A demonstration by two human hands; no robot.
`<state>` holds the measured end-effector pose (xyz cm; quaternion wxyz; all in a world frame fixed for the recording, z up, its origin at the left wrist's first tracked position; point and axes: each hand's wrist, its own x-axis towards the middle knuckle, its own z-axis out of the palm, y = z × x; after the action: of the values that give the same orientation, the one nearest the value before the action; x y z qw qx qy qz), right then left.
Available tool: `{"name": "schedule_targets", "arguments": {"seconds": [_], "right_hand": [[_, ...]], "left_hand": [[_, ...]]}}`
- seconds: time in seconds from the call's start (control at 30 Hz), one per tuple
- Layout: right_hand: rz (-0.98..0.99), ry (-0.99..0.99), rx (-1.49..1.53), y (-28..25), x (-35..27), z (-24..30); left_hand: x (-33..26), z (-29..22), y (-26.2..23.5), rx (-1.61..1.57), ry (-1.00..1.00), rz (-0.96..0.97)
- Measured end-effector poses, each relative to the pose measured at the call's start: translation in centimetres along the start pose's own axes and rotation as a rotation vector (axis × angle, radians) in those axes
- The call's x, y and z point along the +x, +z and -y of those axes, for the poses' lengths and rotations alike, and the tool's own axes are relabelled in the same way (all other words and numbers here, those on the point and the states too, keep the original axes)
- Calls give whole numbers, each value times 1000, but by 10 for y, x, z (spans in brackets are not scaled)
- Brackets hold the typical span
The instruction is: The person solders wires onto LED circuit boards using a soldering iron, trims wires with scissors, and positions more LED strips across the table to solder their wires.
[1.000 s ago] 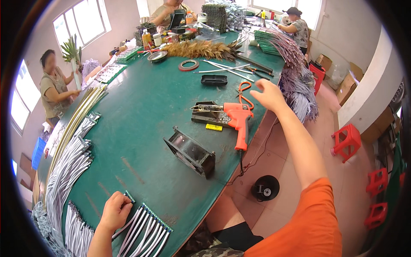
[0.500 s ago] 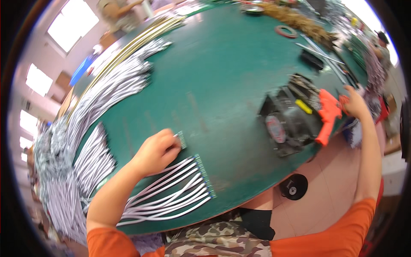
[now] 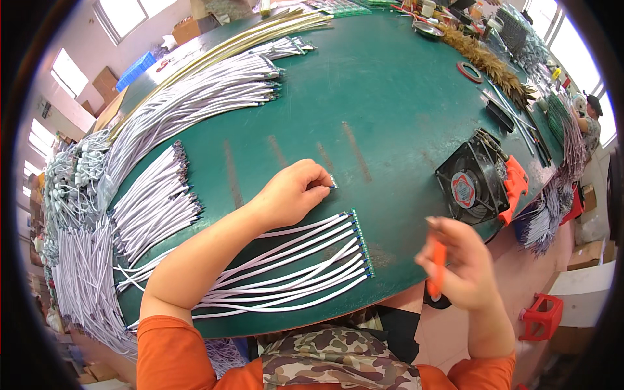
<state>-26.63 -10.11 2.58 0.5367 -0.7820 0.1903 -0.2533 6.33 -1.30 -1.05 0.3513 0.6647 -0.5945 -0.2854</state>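
My left hand point(image 3: 291, 193) is closed in a pinch above the green table. A small circuit board point(image 3: 333, 182) pokes out past the fingertips; the rest is hidden by the hand. Below it, a row of white cables point(image 3: 312, 259) runs to a narrow strip of green boards point(image 3: 362, 244) lying on the table. My right hand point(image 3: 465, 263) is raised off the table's front edge, its fingers wrapped round an orange-handled tool point(image 3: 438, 266). Motion smears this hand, so the tool's exact kind is unclear.
A black fan point(image 3: 465, 188) stands at the right, with an orange pistol-shaped tool point(image 3: 516, 185) against it. Bundles of white cables point(image 3: 156, 201) cover the table's left side. A roll of tape point(image 3: 469, 72) lies at the far right. A red stool point(image 3: 543, 316) stands on the floor.
My right hand has come from the far right, beside the fan, in towards me with the orange-handled tool. The view has shifted; my left hand still pinches the small board.
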Motion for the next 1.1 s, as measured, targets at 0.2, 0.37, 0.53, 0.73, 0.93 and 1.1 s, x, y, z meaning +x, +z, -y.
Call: {"name": "schedule_targets", "arguments": {"seconds": [0.2,0.37,0.53,0.73,0.93,1.1], "right_hand": [[14,313,186,54,89,-19],[-82,443,187,76,130,-35],[-27,410,79,79,144,-53],[53,409,-11,77,146,-48],[78,423,53,78,144,-47],[23,412,97,73,141,-53]], "left_hand": [[3,3,0,-68,-16,-14],[4,6,2,-132,-65,-17],[4,5,3,-90,-3,-11],[6,7,7,-11,53,-22],[7,-4,7,163,94,8],[9,-5,9,345,210,34]]}}
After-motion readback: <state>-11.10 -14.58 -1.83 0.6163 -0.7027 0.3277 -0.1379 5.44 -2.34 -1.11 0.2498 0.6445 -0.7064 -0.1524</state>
